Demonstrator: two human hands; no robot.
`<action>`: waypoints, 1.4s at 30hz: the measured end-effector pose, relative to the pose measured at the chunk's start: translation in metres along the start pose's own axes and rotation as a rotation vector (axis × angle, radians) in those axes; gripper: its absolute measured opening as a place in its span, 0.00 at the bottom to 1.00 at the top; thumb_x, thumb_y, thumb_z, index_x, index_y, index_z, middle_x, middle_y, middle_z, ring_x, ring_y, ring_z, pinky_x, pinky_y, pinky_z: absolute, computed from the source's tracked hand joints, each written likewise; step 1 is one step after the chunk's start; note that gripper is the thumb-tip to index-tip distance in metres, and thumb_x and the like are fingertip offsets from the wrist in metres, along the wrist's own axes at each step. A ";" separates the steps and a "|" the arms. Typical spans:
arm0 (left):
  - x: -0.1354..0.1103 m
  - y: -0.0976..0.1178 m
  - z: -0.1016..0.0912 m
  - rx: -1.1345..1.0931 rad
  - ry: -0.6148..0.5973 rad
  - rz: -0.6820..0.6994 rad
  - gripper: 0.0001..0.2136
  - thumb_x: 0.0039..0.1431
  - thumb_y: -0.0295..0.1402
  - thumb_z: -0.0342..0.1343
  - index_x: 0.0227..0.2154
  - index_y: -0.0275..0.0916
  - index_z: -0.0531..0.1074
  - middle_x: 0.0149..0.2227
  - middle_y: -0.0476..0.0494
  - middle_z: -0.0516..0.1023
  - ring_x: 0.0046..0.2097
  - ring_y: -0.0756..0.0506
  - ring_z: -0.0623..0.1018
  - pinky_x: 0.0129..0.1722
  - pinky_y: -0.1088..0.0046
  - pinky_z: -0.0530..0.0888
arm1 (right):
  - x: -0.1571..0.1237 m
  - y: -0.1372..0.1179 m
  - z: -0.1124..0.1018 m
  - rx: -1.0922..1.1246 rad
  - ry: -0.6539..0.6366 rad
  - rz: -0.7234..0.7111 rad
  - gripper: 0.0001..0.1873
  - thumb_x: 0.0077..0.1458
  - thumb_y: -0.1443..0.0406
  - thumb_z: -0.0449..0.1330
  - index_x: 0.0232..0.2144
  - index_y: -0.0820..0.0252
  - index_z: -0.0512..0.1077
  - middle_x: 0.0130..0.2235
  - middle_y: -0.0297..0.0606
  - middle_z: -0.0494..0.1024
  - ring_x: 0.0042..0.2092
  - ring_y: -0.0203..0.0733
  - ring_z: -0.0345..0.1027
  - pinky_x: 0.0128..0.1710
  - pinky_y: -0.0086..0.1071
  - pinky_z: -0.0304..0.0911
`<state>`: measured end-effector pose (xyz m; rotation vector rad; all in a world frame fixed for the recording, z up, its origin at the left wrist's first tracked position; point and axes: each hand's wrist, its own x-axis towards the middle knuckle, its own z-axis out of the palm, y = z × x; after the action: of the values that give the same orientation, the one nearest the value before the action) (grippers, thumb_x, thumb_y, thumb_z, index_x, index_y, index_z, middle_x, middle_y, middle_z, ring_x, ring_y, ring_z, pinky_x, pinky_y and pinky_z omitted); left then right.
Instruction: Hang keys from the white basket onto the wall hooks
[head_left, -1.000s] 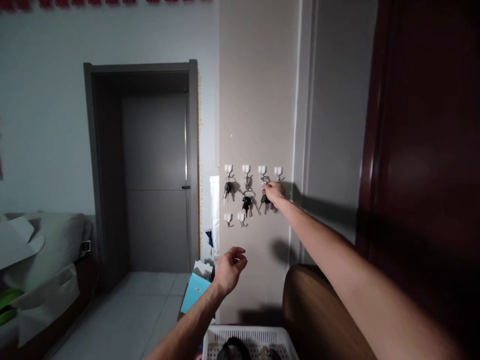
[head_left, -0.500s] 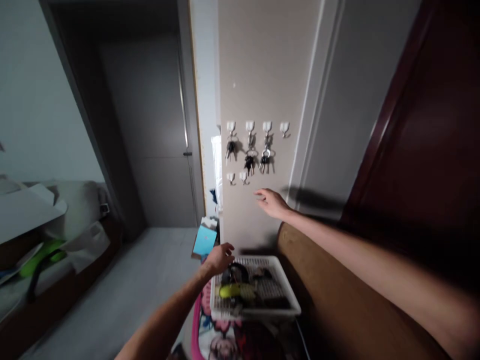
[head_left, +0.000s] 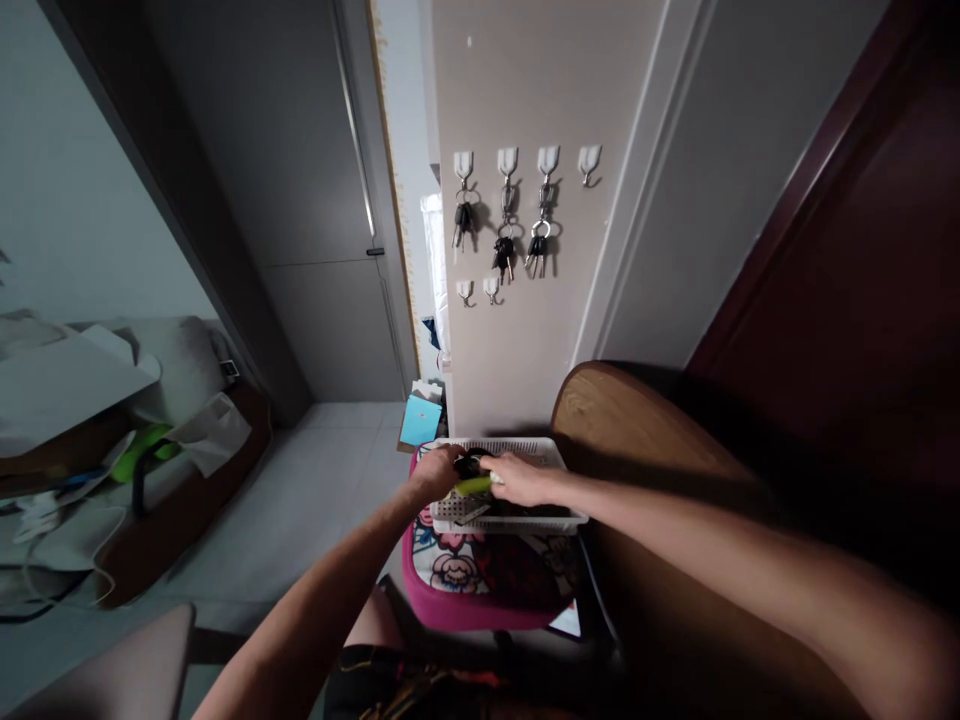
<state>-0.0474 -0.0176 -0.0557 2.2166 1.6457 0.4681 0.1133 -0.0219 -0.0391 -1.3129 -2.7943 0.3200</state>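
Observation:
Both hands are inside a white plastic basket [head_left: 564, 522] that sits on a cushioned seat with a flower print. My left hand [head_left: 439, 472] has its fingers curled at the basket's left part, against a black looped item [head_left: 472, 462]; its fingertips are partly hidden. From the right, my right hand [head_left: 521, 480] closes at the right end of a yellow-green item [head_left: 472, 486], whose kind I cannot make out. Above, on the beige wall, three bunches of keys [head_left: 504, 252] hang from white hooks [head_left: 548, 160]. Three other hooks carry nothing.
A brown wooden board with a rounded end [head_left: 622, 430] stands right of the basket. The seat's pink rim [head_left: 480, 608] is close in front of me. A blue box [head_left: 421, 420] lies on the floor by the wall. Left is a grey door [head_left: 315, 330] and a cluttered couch [head_left: 180, 365].
Both hands have come down into the basket, the right one from in front of the wall below the hooks. The view has tilted downward and shows more of the seat.

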 end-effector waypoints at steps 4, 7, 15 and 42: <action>-0.001 0.002 0.004 -0.006 -0.022 -0.032 0.20 0.36 0.21 0.46 0.36 0.41 0.64 0.35 0.45 0.70 0.34 0.48 0.68 0.32 0.76 0.63 | -0.012 0.022 -0.023 0.020 -0.024 0.032 0.12 0.35 0.66 0.52 0.28 0.57 0.66 0.25 0.33 0.70 0.24 0.33 0.58 0.20 0.24 0.47; -0.002 0.004 0.005 -0.032 -0.025 -0.046 0.18 0.36 0.22 0.47 0.35 0.42 0.65 0.33 0.47 0.70 0.34 0.49 0.68 0.33 0.77 0.62 | -0.026 0.035 -0.035 0.037 -0.033 0.075 0.12 0.33 0.69 0.51 0.26 0.56 0.67 0.23 0.31 0.69 0.23 0.31 0.57 0.19 0.23 0.46; 0.005 0.011 0.021 -0.126 -0.071 -0.013 0.17 0.35 0.23 0.48 0.34 0.40 0.66 0.32 0.46 0.70 0.29 0.50 0.68 0.28 0.78 0.63 | -0.029 0.052 -0.026 -0.029 -0.078 0.113 0.16 0.30 0.74 0.49 0.25 0.56 0.68 0.23 0.32 0.69 0.24 0.33 0.58 0.21 0.23 0.48; 0.015 0.028 0.007 -0.181 0.059 -0.086 0.11 0.38 0.27 0.47 0.29 0.37 0.67 0.26 0.48 0.70 0.28 0.52 0.68 0.28 0.80 0.63 | -0.022 0.056 -0.046 -0.238 0.002 0.189 0.12 0.34 0.74 0.48 0.22 0.57 0.68 0.27 0.35 0.70 0.30 0.35 0.61 0.23 0.24 0.49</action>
<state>-0.0161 -0.0116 -0.0481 2.0109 1.6502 0.6381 0.1757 0.0037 -0.0040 -1.6286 -2.7800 -0.0116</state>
